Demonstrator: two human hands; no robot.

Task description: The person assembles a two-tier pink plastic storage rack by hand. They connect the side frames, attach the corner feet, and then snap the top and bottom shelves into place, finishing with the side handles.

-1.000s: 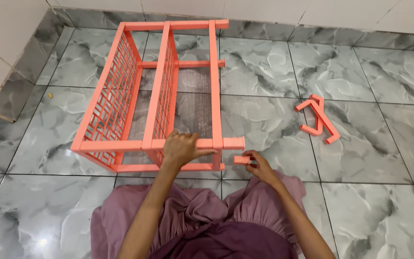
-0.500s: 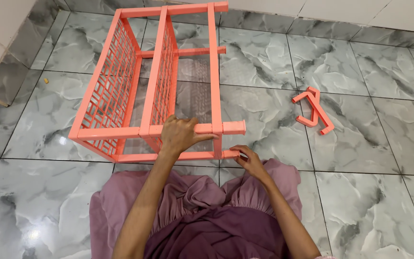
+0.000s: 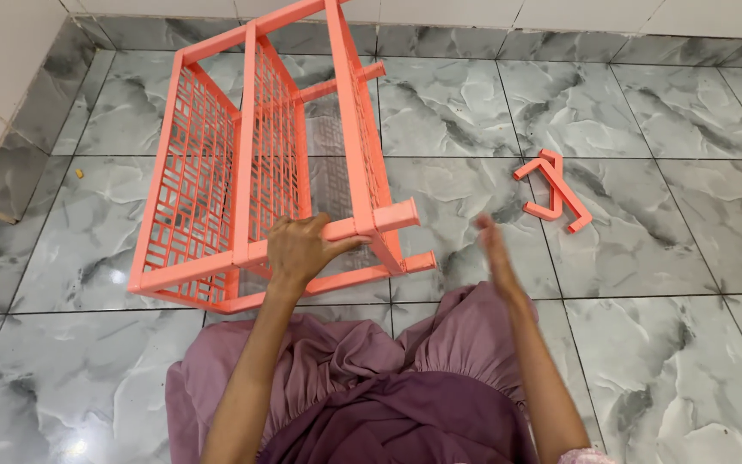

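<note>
While my left hand [image 3: 302, 249] grips the near crossbar, the coral plastic rack [image 3: 259, 172] lies tipped on the grey marbled floor [image 3: 672, 344].

Its long axis runs away from me toward the far wall, so my left hand is the nearer one. My right hand [image 3: 498, 258] hovers open and empty, just right of the rack's near stub ends. Loose coral pieces [image 3: 556, 191] lie further right, well apart from both hands.

The coral rack [image 3: 251, 172] is cut off by the top edge, and the right hand [image 3: 498, 253] is motion-blurred.
</note>
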